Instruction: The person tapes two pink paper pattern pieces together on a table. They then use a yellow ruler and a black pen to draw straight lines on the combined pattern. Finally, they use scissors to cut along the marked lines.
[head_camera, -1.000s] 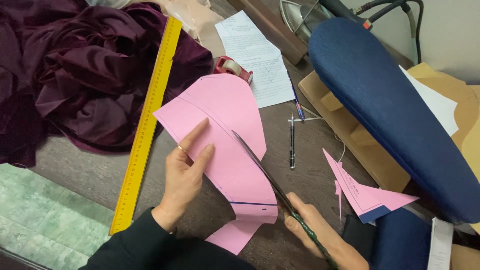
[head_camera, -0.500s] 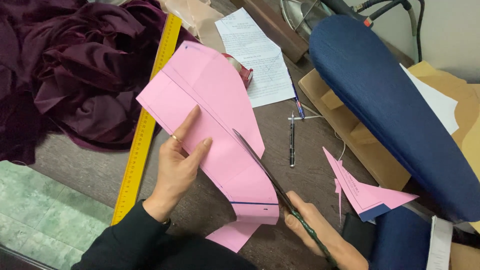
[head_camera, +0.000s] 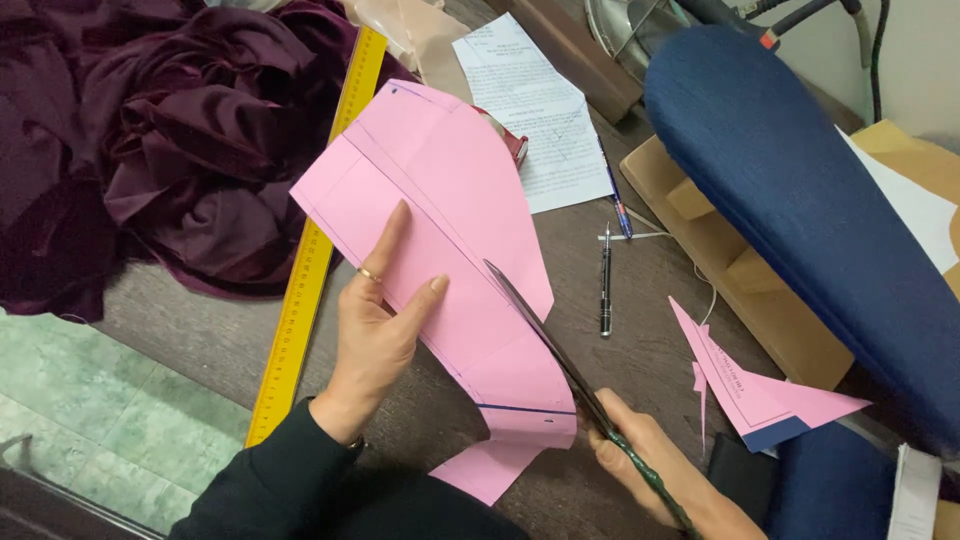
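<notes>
My left hand, a ring on one finger, holds a large pink paper pattern piece above the table, thumb on top and fingers beneath. My right hand grips dark scissors. Their blades lie along the sheet's right edge, pointing up and left into the paper. A drawn line runs along the sheet near the cut. A strip of the pink paper hangs down below the blades.
A yellow ruler lies left of the sheet, beside heaped maroon fabric. A printed white page, a black pen, a pink offcut and a blue padded board on cardboard sit to the right.
My left hand has lifted and turned the pink sheet so its upper part stands higher and further left. The scissors and my right hand stay in nearly the same place.
</notes>
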